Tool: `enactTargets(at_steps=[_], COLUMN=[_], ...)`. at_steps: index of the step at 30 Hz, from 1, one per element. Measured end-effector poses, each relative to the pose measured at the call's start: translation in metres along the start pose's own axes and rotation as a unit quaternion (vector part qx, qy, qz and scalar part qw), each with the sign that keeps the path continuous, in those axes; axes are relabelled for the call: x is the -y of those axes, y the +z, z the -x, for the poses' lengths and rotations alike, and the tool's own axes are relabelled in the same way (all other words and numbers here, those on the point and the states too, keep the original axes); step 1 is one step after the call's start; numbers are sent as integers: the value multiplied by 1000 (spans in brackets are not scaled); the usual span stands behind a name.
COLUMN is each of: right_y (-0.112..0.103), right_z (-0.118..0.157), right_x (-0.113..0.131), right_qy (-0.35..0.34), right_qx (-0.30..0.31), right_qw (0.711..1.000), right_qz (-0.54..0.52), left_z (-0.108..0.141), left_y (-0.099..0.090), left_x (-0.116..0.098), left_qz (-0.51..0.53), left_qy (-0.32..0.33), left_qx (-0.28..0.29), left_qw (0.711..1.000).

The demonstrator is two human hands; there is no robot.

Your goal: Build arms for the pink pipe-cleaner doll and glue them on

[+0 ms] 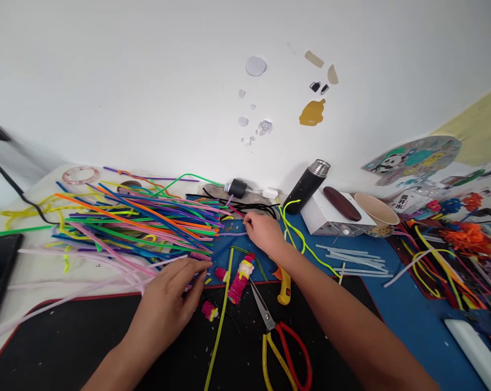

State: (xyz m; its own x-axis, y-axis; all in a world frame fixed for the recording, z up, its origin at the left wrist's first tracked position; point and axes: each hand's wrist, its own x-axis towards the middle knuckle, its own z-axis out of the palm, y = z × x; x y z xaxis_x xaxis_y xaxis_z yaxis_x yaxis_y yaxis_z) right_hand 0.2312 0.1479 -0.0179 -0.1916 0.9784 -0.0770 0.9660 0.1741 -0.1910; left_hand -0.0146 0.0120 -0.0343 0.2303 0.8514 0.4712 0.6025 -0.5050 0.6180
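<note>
My left hand [174,293] is beside the pile of coloured pipe cleaners [147,217], its fingers curled near a pink end; what they hold, if anything, is hidden. My right hand [262,232] reaches past the pile's right end, its fingertips pinched at a thin dark pink stem [235,209]. Between the hands lies a magenta and yellow fuzzy piece [241,279], with a smaller one [210,310] nearer me. A yellow-green pipe cleaner [220,326] runs beside them. Scissors [275,326] with red and yellow handles lie on the black mat [167,358].
A black flask [306,187] leans by a white box [330,214] and a bowl [377,212]. Glue sticks [357,260] and a yellow-handled tool [285,288] lie right of centre. More pipe cleaners [436,260] are at the far right, a dark tablet [1,277] far left.
</note>
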Motion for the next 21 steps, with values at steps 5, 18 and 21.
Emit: enactTargets(at_steps=[5, 18, 21], right_y=[0, 3, 7], right_z=[9, 97, 126], right_x=[5, 22, 30], right_qy=[-3, 4, 26], right_qx=[-29, -27, -4], right_qw=[998, 922, 891], right_qz=[-54, -387, -453], left_z=[-1, -7, -8], left_y=[-4, -18, -20], left_x=[-4, -10, -12], left_qz=[-8, 22, 3], left_qy=[-10, -2, 7], left_qx=[3, 200, 267], left_qw=[1000, 980, 964])
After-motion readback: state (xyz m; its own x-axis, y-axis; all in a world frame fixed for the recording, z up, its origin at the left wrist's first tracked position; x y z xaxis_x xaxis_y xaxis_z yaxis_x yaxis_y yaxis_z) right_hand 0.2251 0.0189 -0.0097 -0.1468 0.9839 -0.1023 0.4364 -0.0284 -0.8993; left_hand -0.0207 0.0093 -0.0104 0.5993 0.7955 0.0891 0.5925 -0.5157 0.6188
